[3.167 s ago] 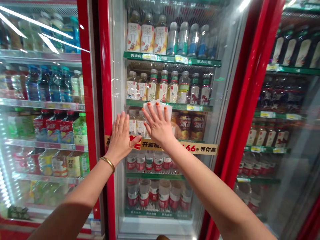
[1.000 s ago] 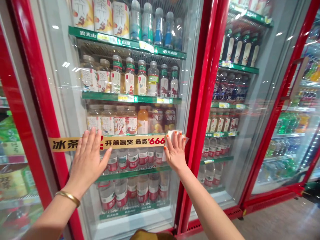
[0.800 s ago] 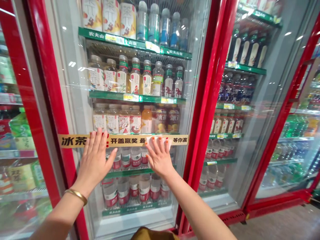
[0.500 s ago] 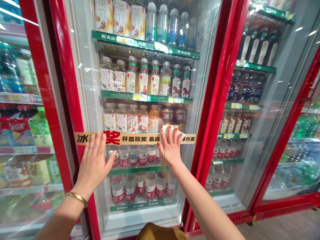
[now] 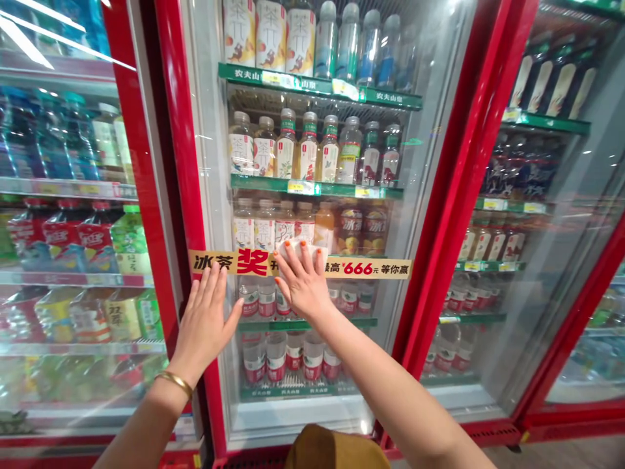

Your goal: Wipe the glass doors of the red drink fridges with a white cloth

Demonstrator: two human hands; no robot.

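Observation:
My right hand (image 5: 305,286) lies with fingers spread over a white cloth (image 5: 311,250), pressing it against the glass door (image 5: 213,156) of an upright drinks fridge. The cloth's edges show around my fingertips; the rest is under the hand. Beneath cloth and hand runs a beige printed strip (image 5: 366,268) stuck across the glass, its middle lettering covered. My left hand (image 5: 205,329), with a gold bangle (image 5: 176,383) at the wrist, rests flat at the strip's left end, near the red door frame (image 5: 188,195). Its fingers are straight, thumb apart, and nothing is in it.
Behind the glass, bottles (image 5: 308,146) stand on green-edged shelves (image 5: 317,186). A neighbouring fridge on the left holds red cartons (image 5: 61,228) and bottles. Another fridge with a red frame (image 5: 446,247) stands to the right. A brown rounded item (image 5: 336,449) shows at the bottom edge.
My right hand has slid the white cloth leftward along the strip, from near its right end to its middle. My left hand stays near the strip's left end. The view has shifted left.

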